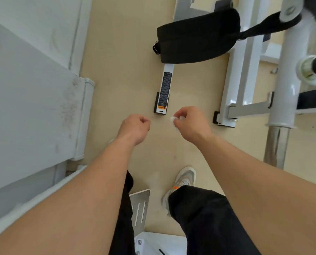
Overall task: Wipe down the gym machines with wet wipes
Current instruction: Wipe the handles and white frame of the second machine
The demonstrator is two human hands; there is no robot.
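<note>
One small white wet wipe (173,119) sitting pinched in right hand (188,124) fingertips, hovering over beige floor (120,70). Left hand (135,128) curling into loose fist, gripping nothing visible. Black padded seat (197,36) on white machine frame (245,70) sitting beyond.

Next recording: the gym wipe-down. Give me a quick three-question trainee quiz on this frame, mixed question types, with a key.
1. True or false: the right hand is pinching a small white wipe.
2. Which surface is either hand touching?
A. the black pad
B. the white frame bar with the warning label
C. neither
3. Fill in: the left hand is curled closed, and what it holds, if anything, is ____.

Key:
1. True.
2. C: both hands hang in the air above the floor.
3. Not visible.
</note>
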